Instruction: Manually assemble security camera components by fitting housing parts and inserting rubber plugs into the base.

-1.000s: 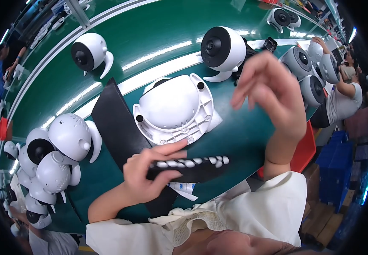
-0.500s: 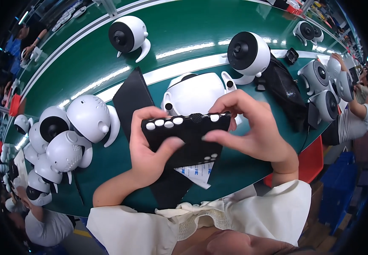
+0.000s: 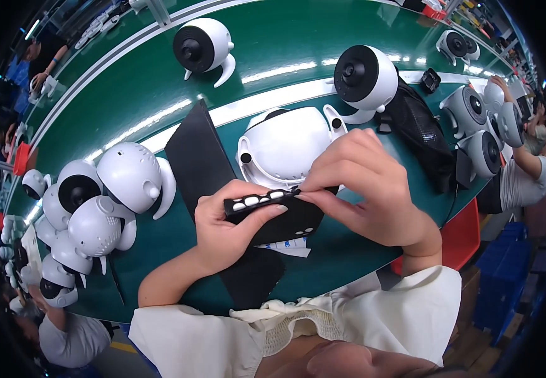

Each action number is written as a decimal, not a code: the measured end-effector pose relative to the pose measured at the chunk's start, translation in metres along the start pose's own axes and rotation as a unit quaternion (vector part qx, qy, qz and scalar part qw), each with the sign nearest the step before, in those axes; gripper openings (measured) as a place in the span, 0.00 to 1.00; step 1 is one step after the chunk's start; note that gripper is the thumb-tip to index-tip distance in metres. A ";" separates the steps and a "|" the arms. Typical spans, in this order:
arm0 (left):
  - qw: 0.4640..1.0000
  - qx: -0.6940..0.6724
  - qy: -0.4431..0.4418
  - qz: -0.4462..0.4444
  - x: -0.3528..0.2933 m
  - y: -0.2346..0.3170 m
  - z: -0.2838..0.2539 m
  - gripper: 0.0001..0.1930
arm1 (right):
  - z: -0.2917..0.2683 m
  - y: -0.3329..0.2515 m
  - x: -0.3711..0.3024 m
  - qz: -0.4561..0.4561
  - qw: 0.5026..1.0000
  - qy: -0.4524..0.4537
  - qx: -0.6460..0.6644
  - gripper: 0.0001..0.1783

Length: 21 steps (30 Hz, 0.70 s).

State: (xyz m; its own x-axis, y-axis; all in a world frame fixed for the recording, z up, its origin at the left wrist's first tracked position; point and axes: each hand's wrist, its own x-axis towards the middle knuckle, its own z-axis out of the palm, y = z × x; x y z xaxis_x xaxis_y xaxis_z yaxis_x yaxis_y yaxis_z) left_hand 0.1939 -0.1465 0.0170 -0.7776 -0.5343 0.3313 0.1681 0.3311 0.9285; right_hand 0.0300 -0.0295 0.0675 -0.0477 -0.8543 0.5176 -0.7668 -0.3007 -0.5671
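Note:
My left hand (image 3: pixel 226 223) is closed round the left part of a black adhesive-pad sheet (image 3: pixel 289 222), thumb on the near face and fingers behind. White round spots show in a row along its bent upper edge, and a few more sit low on the right. The fingertips of my right hand (image 3: pixel 364 189) pinch that upper edge near its middle; whether a small pad is between them is hidden. Just beyond lies a white rounded housing (image 3: pixel 289 145), its legs tipped with dark round spots. White printed backing paper (image 3: pixel 290 247) shows below the sheet.
Several white round devices (image 3: pixel 128 176) crowd the left; others (image 3: pixel 465 110) stand at the right. Two more (image 3: pixel 202 47) (image 3: pixel 364 75) stand beyond the white strip. A black flat sheet (image 3: pixel 200 157) lies left of the housing, a black bag (image 3: pixel 421 132) at right. Co-workers sit on both sides.
My right hand has moved in from the sheet's right end to pinch its upper edge near the middle. The sheet is lower and more tilted. The far left device has shifted right.

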 end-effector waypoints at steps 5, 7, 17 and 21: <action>0.997 -0.023 0.029 -0.070 -0.002 0.004 0.000 0.11 | 0.010 -0.002 0.000 -0.112 0.988 0.034 -0.103 0.10; 0.995 -0.030 0.041 -0.084 -0.001 0.006 -0.002 0.11 | 0.010 -0.001 -0.001 -0.117 0.991 0.016 -0.057 0.13; 0.997 0.048 -0.048 0.028 -0.002 0.006 -0.004 0.07 | 0.014 -0.003 -0.005 0.042 0.984 -0.001 0.175 0.22; 0.998 -0.010 -0.042 -0.048 -0.005 0.013 0.000 0.10 | 0.020 -0.004 -0.009 -0.042 0.995 0.043 0.075 0.19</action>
State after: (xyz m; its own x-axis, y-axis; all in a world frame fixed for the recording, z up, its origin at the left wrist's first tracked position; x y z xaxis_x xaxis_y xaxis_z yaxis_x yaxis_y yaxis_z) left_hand 0.2003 -0.1391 0.0276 -0.8383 -0.4964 0.2255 0.1012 0.2648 0.9590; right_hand 0.0463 -0.0292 0.0525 -0.0472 -0.7856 0.6170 -0.6669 -0.4351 -0.6050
